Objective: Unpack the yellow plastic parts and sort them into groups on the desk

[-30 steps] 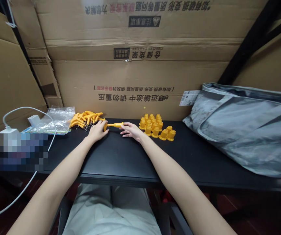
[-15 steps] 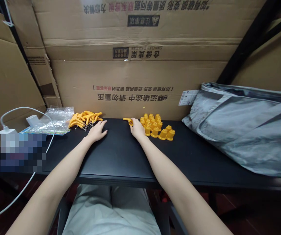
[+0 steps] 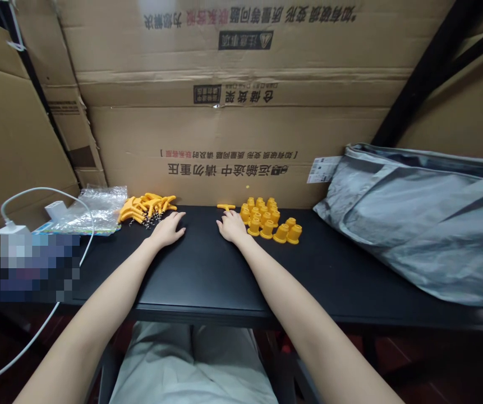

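Note:
My left hand (image 3: 168,230) rests on the black table with its fingers apart and nothing in it, just right of a pile of orange handles (image 3: 146,207) with metal corkscrew-like spirals. On the table near the cardboard, my right hand (image 3: 231,226) lies with its fingers spread. Just beyond its fingertips is a single yellow-orange T-shaped piece (image 3: 225,207); its lower part is hidden by the hand. Several yellow cone-shaped pieces (image 3: 267,228) stand in a group right beside this hand.
Cardboard (image 3: 199,129) stands behind the black table (image 3: 199,280). A grey bag (image 3: 418,224) lies at the right. On the left are clear plastic wrap (image 3: 98,207), a white charger (image 3: 13,238) with a cable, and a blurred-out object.
My right hand has opened and let go of the orange piece, which now lies turned, with its bar crosswise. My left hand has hardly moved.

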